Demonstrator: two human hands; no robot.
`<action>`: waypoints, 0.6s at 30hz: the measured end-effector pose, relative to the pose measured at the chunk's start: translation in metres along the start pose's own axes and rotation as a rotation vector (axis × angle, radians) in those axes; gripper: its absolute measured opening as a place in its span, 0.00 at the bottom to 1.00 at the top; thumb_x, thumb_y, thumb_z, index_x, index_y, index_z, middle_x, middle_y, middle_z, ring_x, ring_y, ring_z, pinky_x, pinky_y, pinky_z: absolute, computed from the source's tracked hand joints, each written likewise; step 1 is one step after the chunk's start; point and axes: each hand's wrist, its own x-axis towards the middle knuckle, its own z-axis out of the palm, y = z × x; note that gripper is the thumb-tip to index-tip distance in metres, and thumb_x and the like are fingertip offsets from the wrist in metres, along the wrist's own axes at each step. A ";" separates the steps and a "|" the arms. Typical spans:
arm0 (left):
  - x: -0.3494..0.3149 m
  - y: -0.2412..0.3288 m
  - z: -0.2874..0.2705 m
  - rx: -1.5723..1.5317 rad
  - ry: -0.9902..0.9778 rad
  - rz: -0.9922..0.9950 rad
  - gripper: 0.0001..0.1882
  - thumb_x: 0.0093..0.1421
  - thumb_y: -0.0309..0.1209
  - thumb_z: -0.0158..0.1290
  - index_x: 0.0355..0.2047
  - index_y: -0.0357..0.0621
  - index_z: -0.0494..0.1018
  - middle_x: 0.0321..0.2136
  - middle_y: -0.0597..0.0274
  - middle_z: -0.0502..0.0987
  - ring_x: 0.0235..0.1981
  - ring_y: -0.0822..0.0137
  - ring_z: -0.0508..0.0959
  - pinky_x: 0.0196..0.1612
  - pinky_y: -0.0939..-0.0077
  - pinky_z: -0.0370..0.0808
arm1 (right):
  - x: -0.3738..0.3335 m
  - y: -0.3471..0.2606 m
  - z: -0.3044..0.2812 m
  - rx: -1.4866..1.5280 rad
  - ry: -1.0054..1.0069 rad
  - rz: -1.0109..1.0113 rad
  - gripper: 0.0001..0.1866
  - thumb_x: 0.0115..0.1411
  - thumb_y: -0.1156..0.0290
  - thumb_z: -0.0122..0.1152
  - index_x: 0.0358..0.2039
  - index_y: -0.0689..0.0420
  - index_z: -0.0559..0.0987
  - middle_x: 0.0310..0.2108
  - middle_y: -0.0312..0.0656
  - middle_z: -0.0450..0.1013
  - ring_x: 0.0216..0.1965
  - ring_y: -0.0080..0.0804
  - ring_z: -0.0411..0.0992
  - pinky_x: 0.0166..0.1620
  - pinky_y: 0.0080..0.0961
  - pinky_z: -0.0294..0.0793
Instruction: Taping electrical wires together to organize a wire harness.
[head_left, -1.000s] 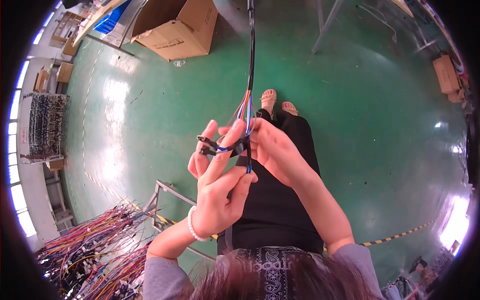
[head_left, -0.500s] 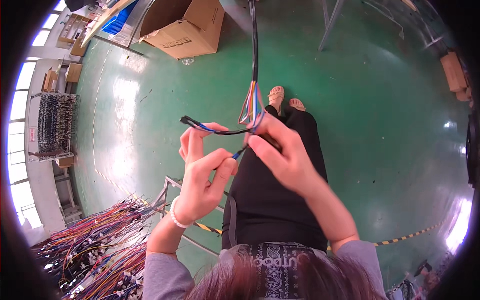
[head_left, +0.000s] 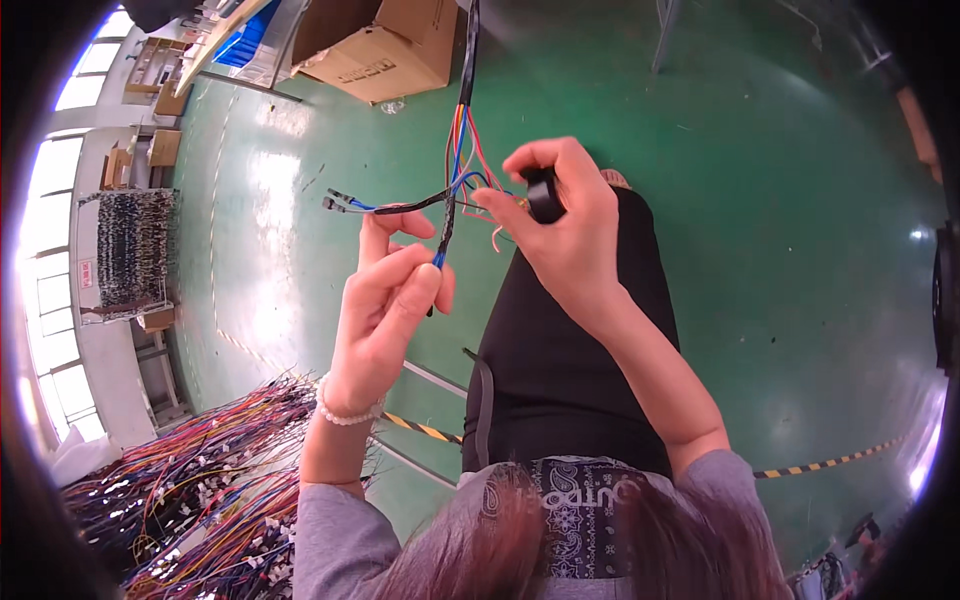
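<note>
A wire harness (head_left: 470, 60) with a black-wrapped trunk comes down from the top and fans into red, blue, pink and other coloured wires (head_left: 462, 135). My left hand (head_left: 380, 310) is closed, pinching a black-taped branch (head_left: 446, 222) between thumb and forefinger where blue wire shows. Another dark branch (head_left: 410, 203) lies across its raised fingers and ends in small black connectors (head_left: 340, 202) at the left. My right hand (head_left: 580, 235) grips a roll of black tape (head_left: 545, 196) beside the loose wires. Whether tape runs from the roll to the branch is hard to see.
Big bundles of coloured wires (head_left: 220, 470) fill the lower left beside a metal frame (head_left: 425, 375). An open cardboard box (head_left: 385, 60) stands on the green floor near a table (head_left: 215, 45). Yellow-black floor tape (head_left: 830, 462) runs behind me.
My right hand has moved up and away from my left hand, bringing the black tape roll into view. The harness trunk has shifted left, and my left hand keeps its pinch.
</note>
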 end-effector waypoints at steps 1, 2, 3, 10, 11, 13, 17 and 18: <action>-0.001 0.002 0.000 -0.024 0.003 -0.007 0.10 0.65 0.24 0.45 0.27 0.31 0.69 0.47 0.57 0.61 0.34 0.73 0.67 0.37 0.77 0.65 | 0.004 -0.003 0.004 0.004 0.000 -0.008 0.14 0.51 0.73 0.72 0.36 0.61 0.77 0.29 0.31 0.68 0.28 0.15 0.67 0.33 0.17 0.69; -0.003 0.003 0.000 -0.047 0.007 -0.015 0.10 0.65 0.24 0.45 0.27 0.31 0.69 0.47 0.57 0.61 0.34 0.73 0.67 0.37 0.78 0.65 | 0.008 -0.007 0.008 -0.098 0.003 -0.058 0.12 0.52 0.73 0.71 0.35 0.61 0.77 0.28 0.31 0.69 0.27 0.15 0.67 0.31 0.16 0.68; -0.004 0.004 0.000 -0.065 0.012 0.001 0.11 0.66 0.25 0.45 0.27 0.31 0.69 0.47 0.57 0.61 0.34 0.73 0.67 0.37 0.78 0.65 | 0.011 -0.011 0.009 -0.181 0.035 -0.141 0.10 0.53 0.74 0.70 0.33 0.62 0.77 0.27 0.31 0.69 0.26 0.14 0.67 0.29 0.15 0.68; -0.004 0.003 -0.006 -0.041 0.047 0.102 0.12 0.67 0.27 0.45 0.26 0.33 0.70 0.42 0.59 0.63 0.40 0.72 0.64 0.39 0.78 0.63 | 0.008 -0.034 0.001 0.056 0.065 0.033 0.07 0.56 0.75 0.63 0.32 0.65 0.77 0.22 0.32 0.72 0.22 0.13 0.67 0.27 0.14 0.68; -0.004 0.002 -0.008 -0.041 0.056 0.119 0.12 0.67 0.27 0.45 0.26 0.33 0.70 0.42 0.59 0.63 0.40 0.72 0.64 0.39 0.78 0.63 | 0.006 -0.036 -0.001 0.022 0.022 0.077 0.07 0.56 0.75 0.63 0.32 0.65 0.77 0.22 0.32 0.72 0.22 0.13 0.67 0.27 0.14 0.68; -0.006 0.001 -0.009 -0.054 0.063 0.095 0.13 0.67 0.29 0.45 0.25 0.35 0.70 0.40 0.60 0.65 0.42 0.72 0.62 0.41 0.78 0.62 | 0.007 -0.037 -0.008 -0.039 -0.014 0.047 0.08 0.57 0.72 0.64 0.32 0.65 0.78 0.22 0.31 0.72 0.21 0.12 0.66 0.26 0.14 0.66; -0.005 0.005 -0.014 -0.087 0.091 0.116 0.14 0.68 0.30 0.44 0.26 0.36 0.70 0.39 0.61 0.65 0.42 0.73 0.63 0.43 0.79 0.62 | -0.003 -0.042 -0.011 0.136 -0.255 0.305 0.09 0.60 0.70 0.62 0.32 0.64 0.80 0.23 0.30 0.74 0.22 0.12 0.65 0.25 0.13 0.64; -0.003 0.006 -0.014 -0.224 0.098 0.101 0.14 0.68 0.31 0.44 0.27 0.36 0.70 0.38 0.62 0.65 0.41 0.72 0.63 0.45 0.79 0.62 | -0.012 -0.045 -0.010 0.245 -0.346 0.386 0.10 0.61 0.68 0.61 0.32 0.63 0.81 0.23 0.30 0.74 0.22 0.12 0.64 0.25 0.13 0.64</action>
